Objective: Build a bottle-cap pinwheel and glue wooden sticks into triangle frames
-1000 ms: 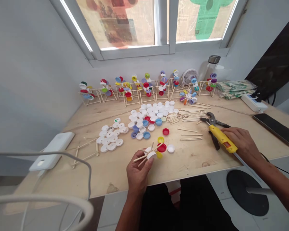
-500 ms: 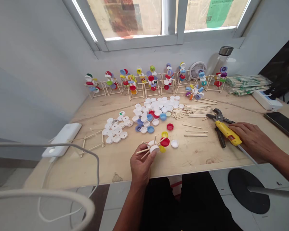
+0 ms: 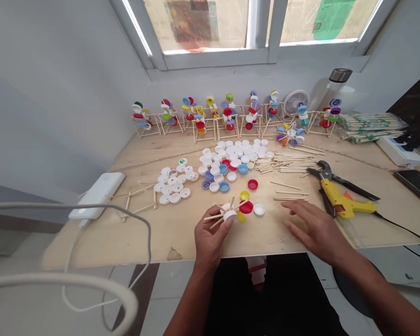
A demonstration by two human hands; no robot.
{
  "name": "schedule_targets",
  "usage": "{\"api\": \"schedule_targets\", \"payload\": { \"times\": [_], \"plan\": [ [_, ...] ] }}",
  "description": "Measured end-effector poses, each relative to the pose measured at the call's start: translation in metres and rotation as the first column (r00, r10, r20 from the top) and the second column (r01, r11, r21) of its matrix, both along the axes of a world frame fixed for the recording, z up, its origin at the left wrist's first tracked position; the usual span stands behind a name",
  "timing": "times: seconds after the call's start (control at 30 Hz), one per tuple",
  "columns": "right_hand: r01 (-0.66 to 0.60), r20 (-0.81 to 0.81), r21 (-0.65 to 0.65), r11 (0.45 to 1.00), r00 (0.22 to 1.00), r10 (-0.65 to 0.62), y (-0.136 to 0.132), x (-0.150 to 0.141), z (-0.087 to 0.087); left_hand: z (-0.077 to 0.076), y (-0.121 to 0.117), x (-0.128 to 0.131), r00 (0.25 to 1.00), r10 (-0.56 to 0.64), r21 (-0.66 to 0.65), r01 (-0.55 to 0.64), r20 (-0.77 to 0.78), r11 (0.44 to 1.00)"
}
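Between the fingers of my left hand (image 3: 210,238) is a bottle-cap wheel (image 3: 230,215), a white hub with several wooden sticks spreading from it and coloured caps at its right side. A red cap (image 3: 246,207) and a yellow cap (image 3: 241,217) show there; whether they are glued to sticks or lie on the table I cannot tell. My right hand (image 3: 311,228) hovers over the table, fingers apart and holding nothing. A white cap (image 3: 259,209) lies between the hands. The yellow glue gun (image 3: 346,200) rests on black-handled pliers (image 3: 327,170) at the right.
White caps (image 3: 238,151), some pierced caps (image 3: 175,184) and wooden sticks (image 3: 294,162) lie in piles. Finished wheels on stick frames (image 3: 205,130) line the wall, near a small fan (image 3: 296,103) and a bottle (image 3: 336,88). A white power bank (image 3: 98,196) and cable (image 3: 147,233) are left.
My right hand has let go of the glue gun and moved left, opening over the table. The glue gun now lies by the pliers. My left hand keeps the wheel; the view has shifted slightly.
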State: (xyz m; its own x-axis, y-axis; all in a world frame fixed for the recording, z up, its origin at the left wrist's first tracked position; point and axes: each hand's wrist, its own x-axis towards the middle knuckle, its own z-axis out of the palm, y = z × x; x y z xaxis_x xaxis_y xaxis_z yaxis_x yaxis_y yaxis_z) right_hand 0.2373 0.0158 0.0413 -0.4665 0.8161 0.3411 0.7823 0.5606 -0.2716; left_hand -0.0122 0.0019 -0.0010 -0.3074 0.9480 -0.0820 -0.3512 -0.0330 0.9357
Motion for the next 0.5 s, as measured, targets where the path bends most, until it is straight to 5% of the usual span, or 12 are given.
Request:
{"api": "schedule_targets", "payload": {
  "times": [0.17,0.33,0.5],
  "plan": [
    [0.053,0.102,-0.021,0.998,0.993,-0.051,0.014,-0.047,-0.015,0.001,-0.001,0.0,1.0,-0.018,-0.011,0.018,-0.015,1.0],
    [0.094,0.184,-0.089,0.992,0.98,-0.076,0.024,-0.061,-0.017,0.001,-0.002,0.001,0.997,-0.03,-0.002,0.03,-0.077,1.0],
    [0.081,-0.022,-0.239,0.968,0.996,-0.089,0.026,-0.047,-0.003,0.001,-0.001,-0.002,0.988,-0.084,-0.01,0.084,-0.129,0.996]
  ]
}}
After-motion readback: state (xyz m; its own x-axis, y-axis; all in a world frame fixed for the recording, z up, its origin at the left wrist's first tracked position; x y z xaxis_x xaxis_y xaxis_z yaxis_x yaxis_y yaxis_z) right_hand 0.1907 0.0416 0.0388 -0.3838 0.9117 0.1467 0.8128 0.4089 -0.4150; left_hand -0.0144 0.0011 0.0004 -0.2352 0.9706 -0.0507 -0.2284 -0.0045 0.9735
